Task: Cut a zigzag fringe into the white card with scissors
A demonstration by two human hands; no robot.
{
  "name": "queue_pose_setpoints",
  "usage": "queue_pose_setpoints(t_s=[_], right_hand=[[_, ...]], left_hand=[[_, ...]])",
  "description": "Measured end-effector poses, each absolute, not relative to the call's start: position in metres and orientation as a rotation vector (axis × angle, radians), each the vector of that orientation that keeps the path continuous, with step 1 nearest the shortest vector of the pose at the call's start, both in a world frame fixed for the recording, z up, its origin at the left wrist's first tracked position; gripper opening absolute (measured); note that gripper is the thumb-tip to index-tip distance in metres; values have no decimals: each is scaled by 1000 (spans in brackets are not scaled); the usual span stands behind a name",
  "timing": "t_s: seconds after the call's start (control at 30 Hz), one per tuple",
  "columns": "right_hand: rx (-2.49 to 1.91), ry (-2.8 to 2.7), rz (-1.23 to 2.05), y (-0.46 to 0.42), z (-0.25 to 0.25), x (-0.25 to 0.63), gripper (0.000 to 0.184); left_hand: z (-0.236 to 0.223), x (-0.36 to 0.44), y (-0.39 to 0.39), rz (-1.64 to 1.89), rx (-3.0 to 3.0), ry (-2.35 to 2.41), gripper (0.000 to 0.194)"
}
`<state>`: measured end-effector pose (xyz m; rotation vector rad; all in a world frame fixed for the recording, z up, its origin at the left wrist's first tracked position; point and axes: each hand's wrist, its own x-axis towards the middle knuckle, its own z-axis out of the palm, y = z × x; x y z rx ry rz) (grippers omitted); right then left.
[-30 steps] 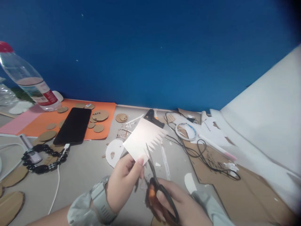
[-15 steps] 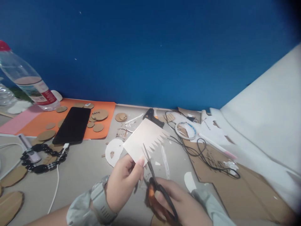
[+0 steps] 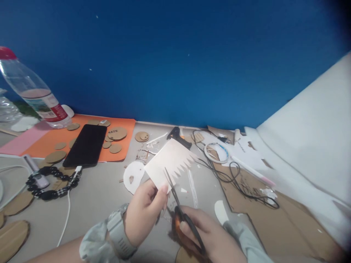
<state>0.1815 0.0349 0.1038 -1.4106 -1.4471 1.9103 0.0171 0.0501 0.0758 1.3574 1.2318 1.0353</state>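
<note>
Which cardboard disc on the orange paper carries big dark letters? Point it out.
The cardboard disc right of the far end of the phone, its letters ending "ATE"; the others on the orange paper show no big letters.

At lower centre, the left hand (image 3: 146, 209) is pinching, thumb (image 3: 161, 195) uppermost; beside it, the right hand (image 3: 207, 232) is curled in grip.

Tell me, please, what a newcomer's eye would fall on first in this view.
Probably the blue wall, filling most of the upper view. Next, near the middle, the white card with a jagged edge, held in the left hand, with scissors in the right hand. A bottle with a red cap stands out at the far left.
</note>
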Motion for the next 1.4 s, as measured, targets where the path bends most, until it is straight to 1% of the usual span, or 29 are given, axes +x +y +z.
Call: queue_pose_setpoints(t_s=[0.27, 0.43, 0.63, 0.87, 1.07, 1.2, 1.33, 1.4], right_hand=[[-1271, -1311, 2006, 33, 97, 180, 53], [-1194, -1265, 2010, 31, 84, 181, 49], [-1205, -1229, 2028, 29, 70, 183, 49], [-1267, -1268, 1976, 29, 73, 183, 50], [-1264, -1253, 1970, 29, 75, 180, 46], [-1290, -1219, 1926, 26, 81, 179, 41], [-1384, -1363, 1826, 25, 94, 180, 49], [-1452, -1486, 1746, 26, 101, 181, 50]], left_hand=[[76, 17, 50, 1038, 1377, 1242, 38], [74, 17, 50, 1035, 1368, 1233, 37], [73, 16, 50, 1055, 1367, 1212, 37], [75, 18, 50, 1054, 1374, 1223, 36], [82, 18, 50, 1047, 1374, 1189, 42], [82, 18, 49, 1042, 1354, 1160, 42], [79, 18, 49, 1079, 1372, 1184, 40], [78, 19, 49, 1089, 1387, 1219, 39]])
